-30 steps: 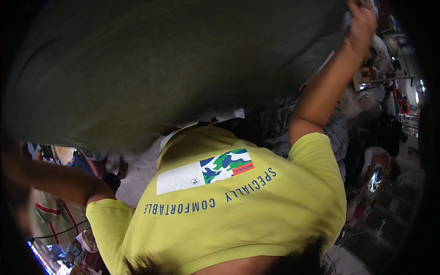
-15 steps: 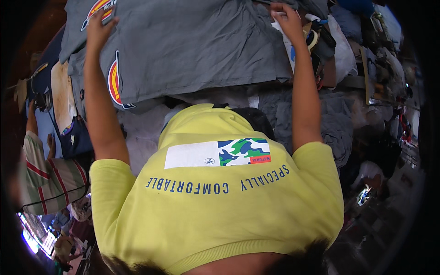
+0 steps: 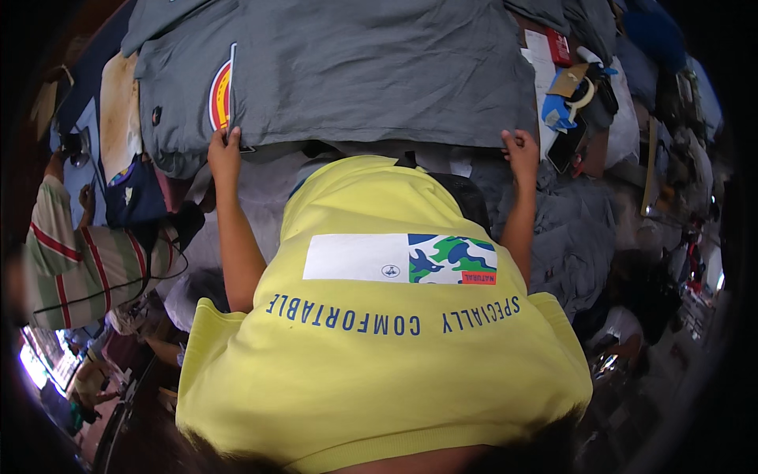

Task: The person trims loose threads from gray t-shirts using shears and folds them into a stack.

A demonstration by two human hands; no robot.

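A grey T-shirt (image 3: 379, 75) lies spread on the table, with a round red-and-yellow print (image 3: 222, 95) cut by a fold at its left. At its near edge, below that print, my left hand (image 3: 225, 156) has its thumb and fingers closed on the cloth. My right hand (image 3: 521, 156) pinches the near edge by the right corner, fingers curled. Between the two hands the hem runs almost straight. More grey cloth shows beneath and beyond the shirt at the upper left.
Right of the shirt are a tape roll (image 3: 583, 95), a red box (image 3: 558, 47), blue tape (image 3: 557, 114) and a dark phone-like slab (image 3: 566, 146). Crumpled grey garments (image 3: 572, 229) hang at the right. Another person in a striped shirt (image 3: 95, 265) works at the left.
Both hands have come back toward me from the far part of the cloth to its near edge, where they now grip it. The tape and box have come into fuller view.
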